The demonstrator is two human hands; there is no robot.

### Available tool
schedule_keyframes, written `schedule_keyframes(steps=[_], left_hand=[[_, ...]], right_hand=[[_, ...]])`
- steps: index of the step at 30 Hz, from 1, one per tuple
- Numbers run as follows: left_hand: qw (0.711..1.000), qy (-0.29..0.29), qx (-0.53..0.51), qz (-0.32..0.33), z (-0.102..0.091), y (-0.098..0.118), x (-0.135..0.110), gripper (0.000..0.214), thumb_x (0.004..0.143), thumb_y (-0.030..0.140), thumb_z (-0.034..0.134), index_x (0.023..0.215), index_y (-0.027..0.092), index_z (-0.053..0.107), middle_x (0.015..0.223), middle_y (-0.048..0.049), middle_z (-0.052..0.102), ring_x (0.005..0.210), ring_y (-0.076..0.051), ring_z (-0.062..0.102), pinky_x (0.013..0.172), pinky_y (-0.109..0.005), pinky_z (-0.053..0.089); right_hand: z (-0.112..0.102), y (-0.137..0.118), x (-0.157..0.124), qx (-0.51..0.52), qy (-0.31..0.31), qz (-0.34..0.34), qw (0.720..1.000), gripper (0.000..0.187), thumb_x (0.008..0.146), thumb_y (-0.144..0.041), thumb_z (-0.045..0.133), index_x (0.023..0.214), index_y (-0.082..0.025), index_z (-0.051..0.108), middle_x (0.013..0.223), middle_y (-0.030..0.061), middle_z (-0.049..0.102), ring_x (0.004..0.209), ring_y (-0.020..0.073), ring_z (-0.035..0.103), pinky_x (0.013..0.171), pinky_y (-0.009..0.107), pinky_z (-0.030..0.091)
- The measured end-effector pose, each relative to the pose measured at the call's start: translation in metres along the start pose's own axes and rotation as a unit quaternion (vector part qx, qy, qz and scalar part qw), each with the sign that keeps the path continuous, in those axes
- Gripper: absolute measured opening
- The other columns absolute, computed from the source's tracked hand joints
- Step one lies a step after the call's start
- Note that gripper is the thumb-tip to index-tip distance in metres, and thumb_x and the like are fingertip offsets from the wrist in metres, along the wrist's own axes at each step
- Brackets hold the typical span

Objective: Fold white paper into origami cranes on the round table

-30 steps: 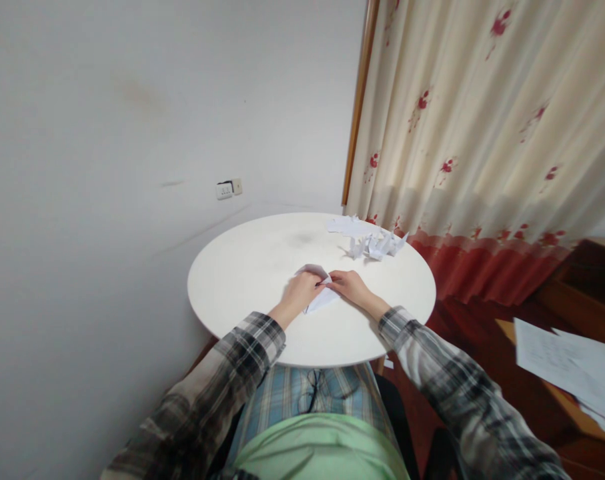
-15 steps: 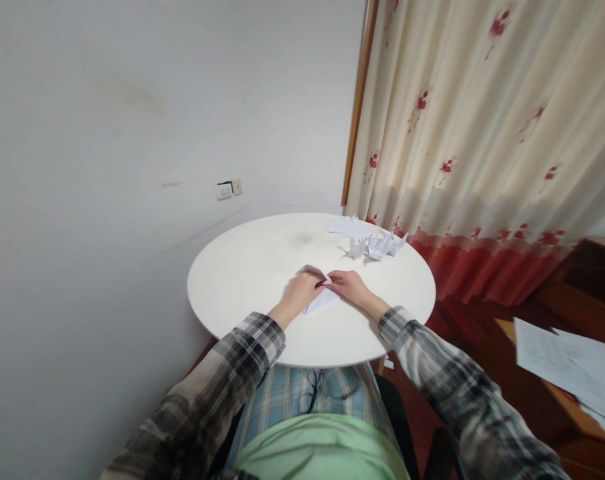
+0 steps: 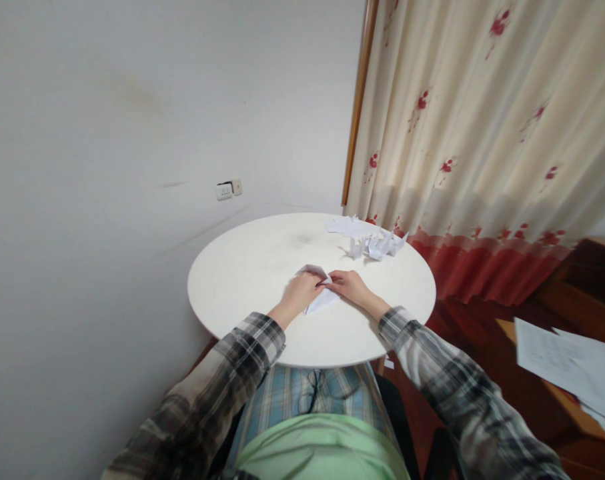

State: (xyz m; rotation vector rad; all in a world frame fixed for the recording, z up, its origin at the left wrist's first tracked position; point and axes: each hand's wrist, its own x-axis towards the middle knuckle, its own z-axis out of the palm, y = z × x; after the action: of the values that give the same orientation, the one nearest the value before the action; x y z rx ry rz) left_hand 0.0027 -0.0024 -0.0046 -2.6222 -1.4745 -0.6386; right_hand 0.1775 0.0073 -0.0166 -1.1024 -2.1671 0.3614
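A small folded piece of white paper [image 3: 318, 301] lies on the round white table [image 3: 242, 280], near its middle. My left hand [image 3: 301, 291] rests on the paper with fingers curled and pinched on its fold. My right hand [image 3: 349, 286] meets it from the right, fingertips pressed together on the same fold. Most of the paper is hidden under the two hands; a point sticks out at the far side and a flap at the near side.
Several folded white paper figures [image 3: 373, 245] and a loose sheet [image 3: 346, 226] lie at the table's far right edge. A flowered curtain [image 3: 482, 133] hangs to the right, a wall socket [image 3: 229, 189] behind. Paper sheets [image 3: 565, 363] lie on a wooden surface at right.
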Motion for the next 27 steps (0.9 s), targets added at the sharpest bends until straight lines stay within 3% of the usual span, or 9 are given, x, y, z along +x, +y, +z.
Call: schedule_keyframes(steps=[8,15,23,27], left_hand=[[1.000,0.003,-0.008,-0.004,-0.0014,0.0021,-0.0002,0.024,0.082,0.030,0.046,0.095,0.018,0.064,0.092,-0.0069,0.065,0.085,-0.019,0.059,0.072,-0.026,0.046],[0.999,0.007,-0.036,-0.002,-0.0004,0.0014,-0.0003,0.021,0.079,0.029,0.052,0.095,0.019,0.059,0.090,-0.0052,0.063,0.081,-0.018,0.059,0.069,-0.025,0.045],[0.995,0.029,-0.091,0.026,0.0053,-0.0003,-0.0007,0.027,0.075,0.024,0.056,0.101,0.018,0.051,0.100,-0.0043,0.057,0.089,-0.016,0.056,0.076,-0.027,0.045],[0.994,0.017,-0.084,0.062,0.0071,-0.0013,-0.0012,0.022,0.078,0.023,0.054,0.099,0.017,0.055,0.101,-0.0053,0.058,0.094,-0.017,0.055,0.083,-0.029,0.044]], right_hand=[[-0.0011,-0.0019,0.0007,-0.029,0.013,0.005,0.999,0.023,0.079,-0.037,0.055,0.082,-0.017,0.066,0.072,0.0010,0.066,0.062,0.0108,0.055,0.060,0.019,0.036],[-0.0020,-0.0026,0.0007,-0.061,0.023,0.008,0.998,0.018,0.078,-0.033,0.056,0.077,-0.018,0.066,0.071,0.0009,0.067,0.062,0.0112,0.055,0.059,0.020,0.034],[-0.0050,0.0015,0.0015,-0.108,0.067,0.091,0.988,0.017,0.073,-0.021,0.058,0.089,-0.021,0.066,0.083,0.0033,0.069,0.075,0.0158,0.061,0.066,0.023,0.039],[-0.0057,0.0028,0.0014,-0.115,0.082,0.111,0.984,0.019,0.072,-0.018,0.057,0.089,-0.021,0.066,0.083,0.0039,0.069,0.075,0.0164,0.061,0.067,0.024,0.041]])
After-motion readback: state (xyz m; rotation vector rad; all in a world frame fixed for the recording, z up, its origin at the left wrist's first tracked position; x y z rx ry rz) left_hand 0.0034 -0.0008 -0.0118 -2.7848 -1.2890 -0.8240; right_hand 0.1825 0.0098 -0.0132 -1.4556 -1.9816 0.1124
